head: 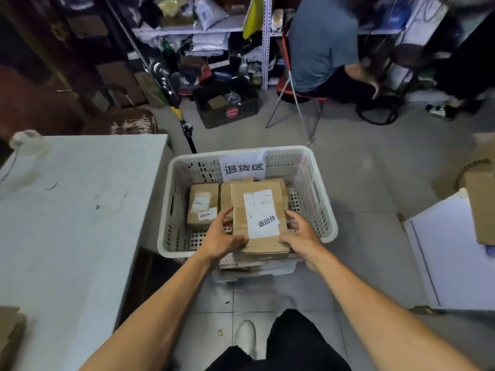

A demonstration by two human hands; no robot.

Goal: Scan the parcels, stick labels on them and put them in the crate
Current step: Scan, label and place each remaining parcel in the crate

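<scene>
A white plastic crate stands on the floor in front of me, with a paper sign on its far wall. I hold a flat cardboard parcel with a white label over the crate's near side. My left hand grips its left edge and my right hand grips its right edge. Under and behind it lie other cardboard parcels. A smaller labelled parcel sits at the crate's left.
A white table stands to my left, with a tape roll at its far corner and cardboard at its near edge. White board and cardboard lie at the right. A seated person and a dark crate are behind.
</scene>
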